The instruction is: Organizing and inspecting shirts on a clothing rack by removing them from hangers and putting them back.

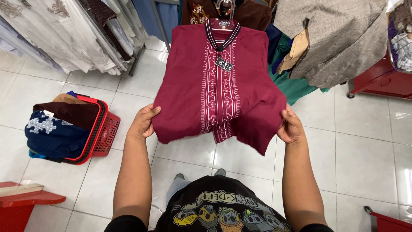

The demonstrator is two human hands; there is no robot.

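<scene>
The left hand [143,122] and right hand [291,127] each grip a lower corner of the maroon shirt [219,81], spread out and hanging on its hanger [223,13]; the red basket [101,129] sits left of it. Judged mid-inspection; folding needs both edges brought together

White tiled floor [369,141] — red basket [101,133] of folded clothes on it.

Left hand [143,122] and right hand [291,127] hold maroon shirt [189,86].
</scene>
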